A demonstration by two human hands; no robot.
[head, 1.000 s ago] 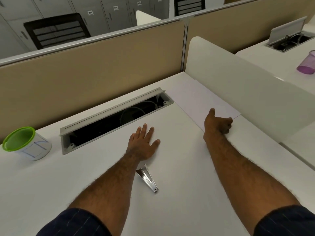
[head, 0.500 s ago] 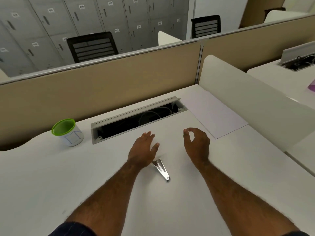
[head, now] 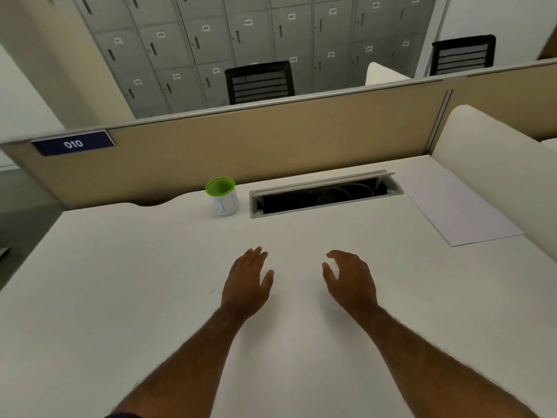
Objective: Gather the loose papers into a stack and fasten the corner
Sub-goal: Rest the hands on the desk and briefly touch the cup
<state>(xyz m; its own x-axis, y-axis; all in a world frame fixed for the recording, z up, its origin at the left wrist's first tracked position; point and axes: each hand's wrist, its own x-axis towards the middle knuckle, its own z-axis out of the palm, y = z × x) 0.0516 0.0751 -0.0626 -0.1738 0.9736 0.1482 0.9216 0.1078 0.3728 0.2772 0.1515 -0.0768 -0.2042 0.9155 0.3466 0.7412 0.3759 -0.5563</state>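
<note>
White paper [head: 455,206] lies flat at the far right of the white desk [head: 120,282], against the low side divider. My left hand [head: 248,280] rests palm down near the desk's middle, fingers together, holding nothing. My right hand [head: 351,277] hovers beside it, fingers loosely curled and apart, empty. Both hands are well short of the paper. No stapler shows in this view.
A white cup with a green rim [head: 222,196] stands at the back of the desk, left of an open cable tray [head: 325,194]. A tan partition [head: 271,143] closes the far edge; a white divider [head: 497,164] closes the right. Chairs and grey lockers stand beyond.
My right hand left the paper and came back beside the left hand. The view swung left and up. The metal stapler seen under my left wrist no longer shows.
</note>
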